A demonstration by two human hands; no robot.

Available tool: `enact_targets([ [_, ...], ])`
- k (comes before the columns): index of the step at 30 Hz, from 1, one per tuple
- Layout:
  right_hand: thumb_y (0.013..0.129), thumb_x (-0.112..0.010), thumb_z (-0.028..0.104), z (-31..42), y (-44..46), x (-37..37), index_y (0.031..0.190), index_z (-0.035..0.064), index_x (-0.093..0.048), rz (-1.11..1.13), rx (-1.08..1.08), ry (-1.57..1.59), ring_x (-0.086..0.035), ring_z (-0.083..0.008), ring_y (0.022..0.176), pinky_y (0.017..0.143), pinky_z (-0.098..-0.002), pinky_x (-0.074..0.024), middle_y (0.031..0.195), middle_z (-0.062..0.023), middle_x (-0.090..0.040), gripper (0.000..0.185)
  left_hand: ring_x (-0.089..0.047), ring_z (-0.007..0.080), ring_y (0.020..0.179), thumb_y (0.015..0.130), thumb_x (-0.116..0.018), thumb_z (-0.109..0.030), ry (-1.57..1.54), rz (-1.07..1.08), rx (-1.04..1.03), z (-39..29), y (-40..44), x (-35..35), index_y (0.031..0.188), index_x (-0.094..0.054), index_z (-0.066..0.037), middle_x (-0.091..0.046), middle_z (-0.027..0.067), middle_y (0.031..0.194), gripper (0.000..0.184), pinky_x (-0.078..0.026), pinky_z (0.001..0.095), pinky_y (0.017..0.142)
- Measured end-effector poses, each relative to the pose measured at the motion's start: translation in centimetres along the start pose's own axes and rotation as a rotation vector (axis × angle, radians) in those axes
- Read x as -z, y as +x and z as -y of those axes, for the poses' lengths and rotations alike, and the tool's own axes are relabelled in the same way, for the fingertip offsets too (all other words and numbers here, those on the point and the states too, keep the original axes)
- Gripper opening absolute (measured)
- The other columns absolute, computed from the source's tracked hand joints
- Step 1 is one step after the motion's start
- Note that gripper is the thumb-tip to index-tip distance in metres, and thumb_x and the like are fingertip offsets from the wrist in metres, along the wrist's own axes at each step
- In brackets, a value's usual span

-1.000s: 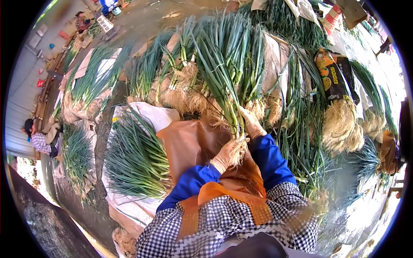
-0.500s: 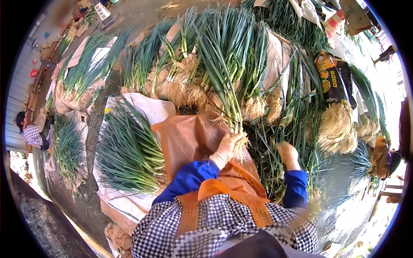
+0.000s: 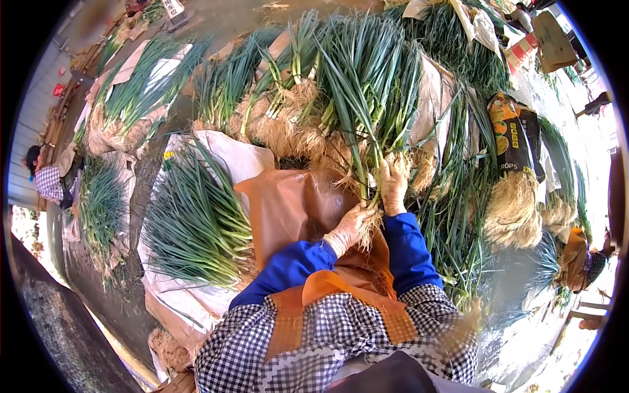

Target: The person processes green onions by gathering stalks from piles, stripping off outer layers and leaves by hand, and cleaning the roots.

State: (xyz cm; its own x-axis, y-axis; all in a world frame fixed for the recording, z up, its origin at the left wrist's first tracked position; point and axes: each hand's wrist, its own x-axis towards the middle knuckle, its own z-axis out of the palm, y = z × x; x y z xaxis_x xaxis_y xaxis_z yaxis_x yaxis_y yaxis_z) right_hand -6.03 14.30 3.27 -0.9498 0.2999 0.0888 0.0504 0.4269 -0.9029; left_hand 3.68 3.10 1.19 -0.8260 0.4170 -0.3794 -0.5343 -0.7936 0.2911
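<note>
1. The left hand [image 3: 347, 229] is closed around the green onions [image 3: 358, 160] just above their roots, with the pale root tuft poking out below the fist
2. The right hand [image 3: 394, 188] is against the same stalks, a little higher up, its fingers bent (I cannot tell how firmly they press, or whether they pinch a stalk)
3. The held green onions are in front of the person, over the apron [image 3: 278, 200], roots toward the body and leaves pointing away
4. Blue sleeves [image 3: 407, 252] cover both forearms, below a checked top [image 3: 229, 347]
5. Just beyond the apron lies a row of more onions, their shaggy roots [image 3: 288, 124] facing the person
6. To the left, a green pile [image 3: 193, 226] rests on a pale sheet [image 3: 239, 157]
7. To the right are long loose leaves [image 3: 452, 190], then a black bag [image 3: 514, 134] with bushy roots showing below it
8. Another person [image 3: 49, 182] is at the far left edge
</note>
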Motion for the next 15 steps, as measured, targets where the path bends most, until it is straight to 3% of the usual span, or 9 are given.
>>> enact_targets([
  [3, 0.084, -0.062, 0.032, -0.4, -0.8, 2.0, 0.063, 0.0101, -0.051, -0.160, 0.296, -0.486, -0.051, -0.0257, 0.050, 0.049, -0.0314, -0.0418, 0.058, -0.0109, -0.054, 0.032, -0.059, 0.0206, 0.100, 0.090, -0.049, -0.003, 0.143, 0.118, 0.034, 0.8, 0.1, 0.5, 0.119, -0.049, -0.003, -0.060, 0.0086, 0.104, 0.029, -0.049, 0.0298, 0.085],
  [5, 0.085, -0.061, 0.032, 0.2, -1.8, 3.2, 0.063, 0.0098, -0.051, -0.138, 0.334, -0.474, -0.051, -0.0273, 0.049, 0.047, -0.0333, -0.0407, 0.059, -0.0126, -0.054, 0.033, -0.058, 0.0216, 0.102, 0.090, -0.050, -0.005, 0.004, -0.033, 0.087, 0.4, 0.3, -0.7, 0.121, -0.048, -0.003, -0.060, 0.0101, 0.106, 0.030, -0.048, 0.0309, 0.088],
  [6, 0.086, -0.060, 0.029, 0.7, -2.7, 4.2, 0.062, 0.0076, -0.050, -0.014, 0.231, -0.350, -0.052, -0.0230, 0.046, 0.045, -0.0325, -0.0405, 0.058, -0.0119, -0.055, 0.034, -0.058, 0.0216, 0.101, 0.089, -0.051, -0.006, 0.101, 0.022, 0.039, 0.2, -0.2, -1.2, 0.118, -0.051, -0.004, -0.060, 0.0110, 0.107, 0.028, -0.048, 0.0309, 0.088],
  [7, 0.089, -0.058, 0.026, 4.3, -4.3, 6.5, 0.063, 0.0047, -0.051, 0.290, -0.152, -0.051, -0.052, -0.0142, 0.050, 0.048, -0.0295, -0.0422, 0.057, -0.0060, -0.055, 0.034, -0.058, 0.0212, 0.101, 0.089, -0.053, -0.008, -0.013, 0.025, 0.031, 0.6, 0.6, -0.3, 0.116, -0.052, -0.003, -0.060, 0.0123, 0.108, 0.027, -0.048, 0.0307, 0.086],
  [8, 0.090, -0.057, 0.025, 4.9, -6.1, 8.6, 0.067, 0.0023, -0.055, 0.522, -0.272, 0.094, -0.051, -0.0088, 0.057, 0.052, -0.0266, -0.0431, 0.062, -0.0010, -0.056, 0.032, -0.058, 0.0212, 0.101, 0.089, -0.053, -0.008, -0.019, 0.019, 0.027, 0.4, 0.5, -0.2, 0.116, -0.052, -0.003, -0.060, 0.0123, 0.108, 0.027, -0.048, 0.0307, 0.086],
  [10, 0.088, -0.058, 0.030, 5.9, -7.1, 14.1, 0.082, 0.0028, -0.064, 1.028, -0.315, -0.169, -0.050, -0.0094, 0.060, 0.058, -0.0265, -0.0438, 0.067, -0.0014, -0.059, 0.028, -0.061, 0.0170, 0.086, 0.089, -0.053, -0.008, 0.035, -0.043, 0.032, -0.3, 0.1, -0.6, 0.109, -0.054, -0.004, -0.063, 0.0138, 0.100, 0.021, -0.052, 0.0261, 0.070],
  [11, 0.090, -0.055, 0.026, 5.8, -6.5, 16.1, 0.085, 0.0091, -0.066, 1.163, -0.251, -0.339, -0.058, -0.0130, 0.057, 0.056, -0.0268, -0.0486, 0.071, -0.0045, -0.064, 0.021, -0.061, 0.0157, 0.081, 0.089, -0.053, -0.005, 0.021, -0.113, -0.019, -0.4, -0.2, -2.2, 0.104, -0.054, -0.005, -0.064, 0.0131, 0.095, 0.015, -0.052, 0.0243, 0.065],
  [12, 0.090, -0.055, 0.026, 4.2, -5.7, 16.9, 0.085, 0.0091, -0.066, 1.162, -0.253, -0.346, -0.058, -0.0130, 0.057, 0.056, -0.0268, -0.0486, 0.071, -0.0045, -0.064, 0.021, -0.060, 0.0155, 0.080, 0.089, -0.053, -0.004, 0.049, -0.061, -0.042, 0.1, 0.4, -1.6, 0.103, -0.053, -0.005, -0.063, 0.0115, 0.093, 0.014, -0.052, 0.0242, 0.065],
  [15, 0.086, -0.055, 0.042, -2.6, -2.8, 16.0, 0.101, 0.0121, -0.066, 0.676, 0.417, -0.670, -0.063, -0.0250, 0.089, 0.073, -0.0335, -0.0498, 0.102, -0.0104, -0.064, 0.036, -0.058, 0.0142, 0.076, 0.088, -0.054, -0.003, 0.099, -0.067, -0.113, 1.6, 1.1, -1.7, 0.101, -0.052, -0.005, -0.060, 0.0074, 0.089, 0.014, -0.051, 0.0237, 0.064],
])
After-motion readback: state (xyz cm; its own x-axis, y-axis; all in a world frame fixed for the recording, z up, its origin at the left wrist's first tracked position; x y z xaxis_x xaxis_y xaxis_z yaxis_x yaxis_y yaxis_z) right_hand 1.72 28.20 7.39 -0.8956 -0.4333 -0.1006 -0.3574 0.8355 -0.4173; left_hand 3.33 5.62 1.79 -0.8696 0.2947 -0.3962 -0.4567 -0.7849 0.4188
